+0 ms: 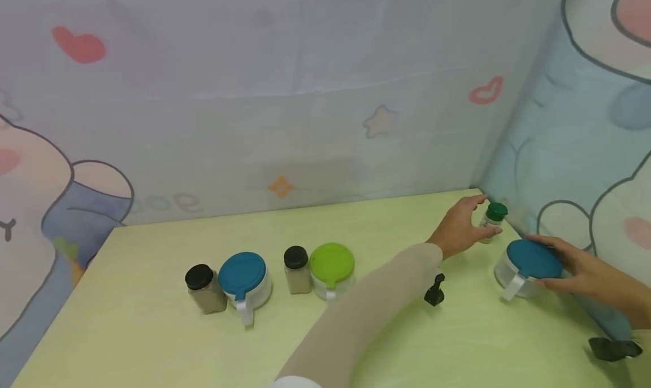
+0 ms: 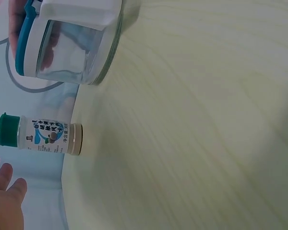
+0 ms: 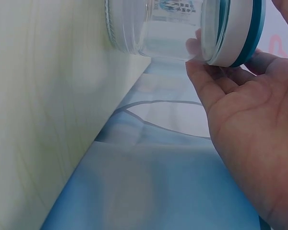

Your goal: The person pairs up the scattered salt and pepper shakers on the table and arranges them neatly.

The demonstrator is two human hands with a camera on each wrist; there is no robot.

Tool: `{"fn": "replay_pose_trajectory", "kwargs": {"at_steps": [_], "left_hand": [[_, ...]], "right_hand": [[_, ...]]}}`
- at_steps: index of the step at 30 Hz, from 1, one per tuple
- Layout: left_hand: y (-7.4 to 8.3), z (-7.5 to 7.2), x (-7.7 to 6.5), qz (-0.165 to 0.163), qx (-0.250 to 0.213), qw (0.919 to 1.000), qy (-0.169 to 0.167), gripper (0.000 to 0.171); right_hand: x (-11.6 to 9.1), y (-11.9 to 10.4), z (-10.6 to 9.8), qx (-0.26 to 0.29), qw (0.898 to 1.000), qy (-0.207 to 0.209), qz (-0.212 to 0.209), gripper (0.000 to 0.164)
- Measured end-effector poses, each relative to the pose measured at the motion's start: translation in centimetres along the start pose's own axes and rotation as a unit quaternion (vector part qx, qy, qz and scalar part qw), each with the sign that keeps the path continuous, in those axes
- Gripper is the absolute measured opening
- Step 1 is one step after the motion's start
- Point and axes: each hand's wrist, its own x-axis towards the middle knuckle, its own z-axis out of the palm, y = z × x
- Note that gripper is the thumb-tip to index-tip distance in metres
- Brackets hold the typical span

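Note:
At the table's right end, my left hand [image 1: 460,227] reaches around a small shaker bottle [image 1: 495,212] with a green cap and printed label. Its thumb and fingers are spread apart; the left wrist view shows a gap between the fingers [image 2: 5,184] and the upright bottle [image 2: 45,135]. My right hand [image 1: 585,269] grips a clear glass seasoning jar [image 1: 534,259] with a blue lid and white handle, thumb in front and fingers behind. In the right wrist view, fingertips reach round the glass jar [image 3: 173,36] just below its lid.
Left of my left forearm stand a black-capped jar [image 1: 205,289], another blue-lidded jar [image 1: 244,276], a second black-capped jar [image 1: 297,270] and a green-lidded jar [image 1: 332,264], partly behind the sleeve. A printed cloth wall [image 1: 325,145] borders the pale table [image 1: 152,343] at back and right.

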Motion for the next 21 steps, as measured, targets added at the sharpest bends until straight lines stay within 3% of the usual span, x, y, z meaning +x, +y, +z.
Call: {"fn": "replay_pose_trajectory", "kwargs": {"at_steps": [15, 21], "left_hand": [[-0.7, 0.6, 0.5, -0.017, -0.042, 0.9982, 0.040, 0.066], [-0.6, 0.7, 0.8, -0.017, -0.032, 0.9985, 0.041, 0.064]], "right_hand": [[0.4, -1.5, 0.7, 0.033, 0.999, -0.010, -0.009, 0.083], [0.4, -1.9, 0.7, 0.035, 0.999, -0.012, -0.009, 0.084]]}}
